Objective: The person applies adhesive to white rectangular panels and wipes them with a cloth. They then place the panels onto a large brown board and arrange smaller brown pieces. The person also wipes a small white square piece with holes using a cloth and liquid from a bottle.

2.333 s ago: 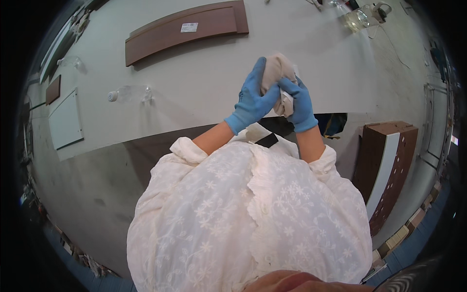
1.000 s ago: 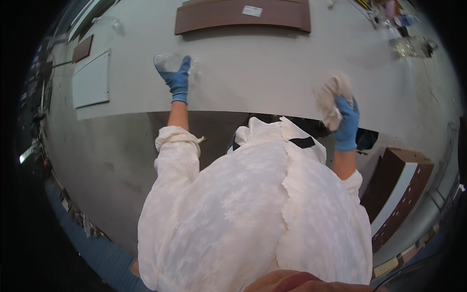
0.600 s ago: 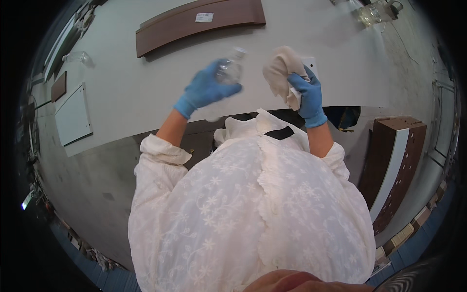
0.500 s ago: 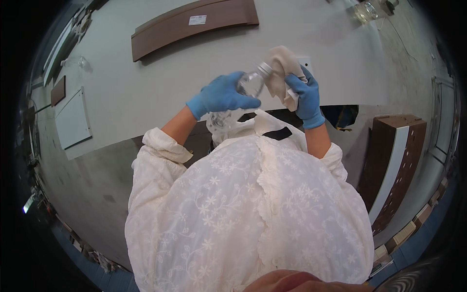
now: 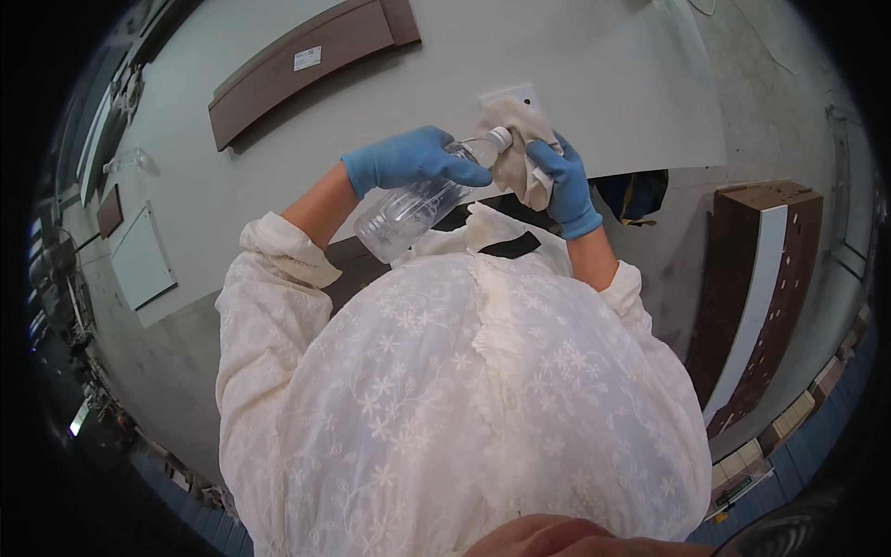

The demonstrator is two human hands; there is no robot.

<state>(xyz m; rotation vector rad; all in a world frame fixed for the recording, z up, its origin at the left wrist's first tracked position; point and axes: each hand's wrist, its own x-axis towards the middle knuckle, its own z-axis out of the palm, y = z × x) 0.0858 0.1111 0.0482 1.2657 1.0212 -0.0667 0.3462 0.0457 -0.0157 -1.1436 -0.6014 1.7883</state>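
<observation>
My left hand [image 5: 408, 158], in a blue glove, is wrapped round a clear plastic bottle [image 5: 405, 215] with a white cap. The bottle lies tilted, its base toward my body and its cap up to the right. Against the cap end rests a crumpled beige cloth [image 5: 516, 153], gripped by my gloved right hand [image 5: 566, 186]. Just behind the cloth, a small white plate with a dark hole [image 5: 524, 96] shows in part on the pale table.
A brown panel with a white label [image 5: 316, 79] lies on the table [image 5: 594, 74] at the far left. White and brown boards [image 5: 141, 255] are at the left. A stack of brown and white boards [image 5: 756, 297] stands on the right. Another clear bottle [image 5: 130, 160] is at the far left edge.
The view has shifted, so the table things sit differently in it. Both hands still hold the bottle and cloth; the bottle, blurred before, is now sharper and its body shows more fully.
</observation>
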